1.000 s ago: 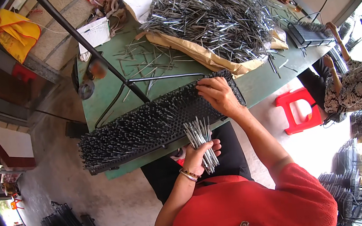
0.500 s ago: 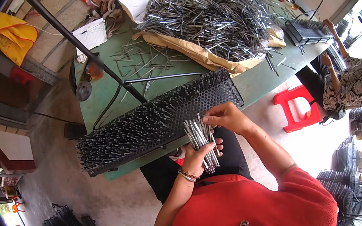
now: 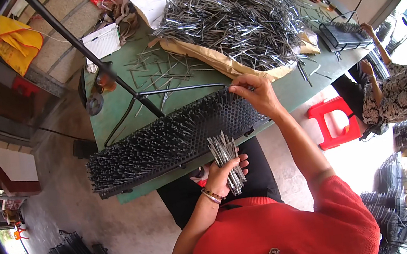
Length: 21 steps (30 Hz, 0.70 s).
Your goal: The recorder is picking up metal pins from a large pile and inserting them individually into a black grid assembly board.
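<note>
My left hand [image 3: 220, 177] is closed around a bundle of thin silvery metal rods [image 3: 225, 151], held upright over my lap. In front of it lies a long black perforated rack [image 3: 229, 126], slanting up to the right along the table's near edge. Dark rods [image 3: 140, 153] stand packed in its left part and along its far side, while open holes show at the near right. Over the rack's far right end is my right hand [image 3: 259, 95], thumb and fingertips pinched together at the holes. Whatever they pinch is too small to make out.
A big heap of loose metal rods [image 3: 235, 20] lies on brown paper [image 3: 199, 55] atop the green table [image 3: 286, 93]. A black bar frame [image 3: 92, 62] rises behind the rack. At right, a co-worker [image 3: 397, 94] handles another rack [image 3: 346, 36] near a red stool [image 3: 334, 122].
My right hand has moved from the top of the rod bundle up and away to the far right end of the rack. My left hand stays in place with the bundle.
</note>
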{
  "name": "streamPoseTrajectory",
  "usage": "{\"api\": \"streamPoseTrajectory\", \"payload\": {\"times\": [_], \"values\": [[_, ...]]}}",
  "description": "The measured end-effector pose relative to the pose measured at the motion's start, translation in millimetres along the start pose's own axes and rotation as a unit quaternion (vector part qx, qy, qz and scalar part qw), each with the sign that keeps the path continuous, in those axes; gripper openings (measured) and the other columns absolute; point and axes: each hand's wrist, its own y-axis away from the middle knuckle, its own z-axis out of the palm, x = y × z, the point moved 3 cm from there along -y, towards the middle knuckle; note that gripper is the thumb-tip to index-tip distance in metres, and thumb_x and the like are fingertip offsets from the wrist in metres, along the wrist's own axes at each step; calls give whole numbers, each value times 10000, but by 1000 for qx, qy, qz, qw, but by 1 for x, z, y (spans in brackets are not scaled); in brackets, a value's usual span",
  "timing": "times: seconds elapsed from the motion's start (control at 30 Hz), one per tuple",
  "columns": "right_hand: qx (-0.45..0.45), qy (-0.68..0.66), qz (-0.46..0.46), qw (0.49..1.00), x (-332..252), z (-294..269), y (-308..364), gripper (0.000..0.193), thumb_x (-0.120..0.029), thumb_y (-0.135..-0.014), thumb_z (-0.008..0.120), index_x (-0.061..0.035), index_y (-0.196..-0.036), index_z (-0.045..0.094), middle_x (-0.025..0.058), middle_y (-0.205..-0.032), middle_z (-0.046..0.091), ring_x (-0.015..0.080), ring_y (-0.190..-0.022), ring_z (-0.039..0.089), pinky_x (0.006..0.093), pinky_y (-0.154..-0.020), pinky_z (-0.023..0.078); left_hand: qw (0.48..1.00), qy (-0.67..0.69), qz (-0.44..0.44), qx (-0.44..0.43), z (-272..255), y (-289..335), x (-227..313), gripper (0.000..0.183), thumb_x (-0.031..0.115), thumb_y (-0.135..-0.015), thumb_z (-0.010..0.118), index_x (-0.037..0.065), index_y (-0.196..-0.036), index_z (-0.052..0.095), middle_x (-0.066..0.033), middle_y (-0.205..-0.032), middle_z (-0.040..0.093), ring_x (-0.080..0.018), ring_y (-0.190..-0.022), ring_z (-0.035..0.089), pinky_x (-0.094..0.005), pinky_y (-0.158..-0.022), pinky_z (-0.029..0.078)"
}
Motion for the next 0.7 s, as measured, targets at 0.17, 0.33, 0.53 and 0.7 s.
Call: {"api": "streamPoseTrajectory", "payload": {"times": [0.17,0.33,0.53,0.7], "values": [[-1,-4,42,999,10,0,-4,137,-113,-820,709,-12,-902,666,18,-775,661,73,-708,589,227,-638,469,1000,0,-2,1,2,2,2,347,50,-849,602,17,-1181,507,-148,-1041,638,-226,-901,643,-375,-744,562],[11,39,-4,999,2,4,-2,130,-103,-810,712,-12,-891,667,21,-798,662,83,-733,592,236,-656,468,1000,-18,-7,6,0,2,1,381,84,-849,599,38,-1213,500,-135,-1062,630,-210,-909,638,-359,-743,557],[5,42,-69,997,-1,5,-2,125,-104,-802,712,-10,-868,663,37,-823,660,119,-722,596,258,-659,475,1000,-22,-8,0,-1,1,2,379,82,-851,594,35,-1214,498,-140,-1070,629,-208,-911,638,-357,-745,556],[-16,49,-94,994,11,10,1,138,-122,-801,719,-11,-858,661,40,-830,658,126,-713,592,269,-647,481,1000,-3,-7,4,0,2,3,362,71,-850,585,34,-1202,508,-149,-1077,629,-221,-930,636,-367,-767,553]]}}
